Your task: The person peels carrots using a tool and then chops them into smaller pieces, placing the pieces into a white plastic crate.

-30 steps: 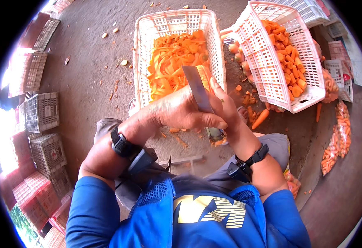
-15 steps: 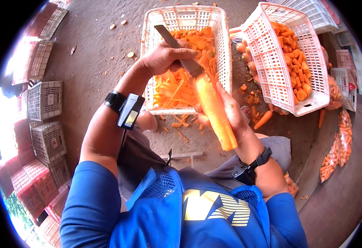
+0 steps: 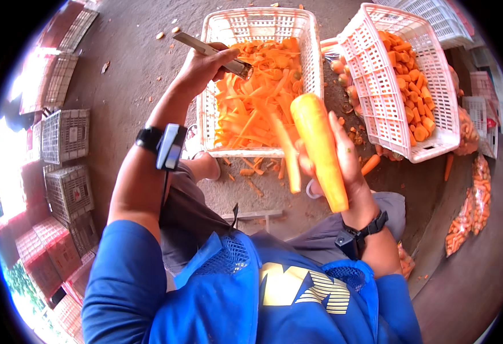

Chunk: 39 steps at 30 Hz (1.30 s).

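Right hand (image 3: 348,166) — partly hidden behind carrot (image 3: 319,150), peel strip (image 3: 288,157) blurred, grey-white crate (image 3: 429,22) cut off at top

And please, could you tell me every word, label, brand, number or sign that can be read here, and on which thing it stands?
Blue shirt, front: large pale-yellow lettering, partly striped; I do not copy its wording.
Grey crates, left: small labels, too small and blurred to read.
Held metal tool and held carrot: no text that I can make out.
Elsewhere: nothing I can read.
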Available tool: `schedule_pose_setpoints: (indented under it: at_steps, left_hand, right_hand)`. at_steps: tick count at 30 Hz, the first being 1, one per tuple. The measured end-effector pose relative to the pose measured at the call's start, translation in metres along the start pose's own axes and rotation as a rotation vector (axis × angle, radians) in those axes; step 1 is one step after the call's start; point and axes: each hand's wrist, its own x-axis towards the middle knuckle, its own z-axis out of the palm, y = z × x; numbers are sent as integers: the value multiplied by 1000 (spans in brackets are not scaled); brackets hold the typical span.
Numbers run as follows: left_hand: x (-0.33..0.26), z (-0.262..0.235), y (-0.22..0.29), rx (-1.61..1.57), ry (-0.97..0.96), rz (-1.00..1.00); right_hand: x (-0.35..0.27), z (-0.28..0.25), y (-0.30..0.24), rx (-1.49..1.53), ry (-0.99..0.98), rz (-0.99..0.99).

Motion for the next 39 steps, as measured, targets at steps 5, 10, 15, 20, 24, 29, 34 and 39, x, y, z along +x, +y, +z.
schedule_pose_setpoints:
  at_steps: [5, 10, 15, 20, 24, 29, 34, 39]
  left_hand:
    - [-17, 40, 36, 126, 19, 68]
    - [-53, 58, 64, -95, -295, 125]
    - [-107, 102, 68, -221, -755, 338]
    - [-63, 64, 66, -23, -591, 333]
    - [-15, 10, 30, 45, -237, 70]
    - [6, -15, 3, 8, -64, 27]
    - [-6, 20, 39, 84, -41, 127]
    - [-50, 54, 71, -34, -272, 128]
  right_hand:
    - [19, 14, -10, -93, 186, -238]
    - [33, 3, -7, -117, 99, -172]
    - [36, 14, -2, -34, -51, -109]
    - [35, 0, 9, -100, -271, -33]
    - [26, 21, 18, 0, -185, 21]
    - [3, 29, 7, -35, -127, 83]
    - [16, 23, -2, -108, 203, -159]
    - [33, -6, -5, 95, -111, -127]
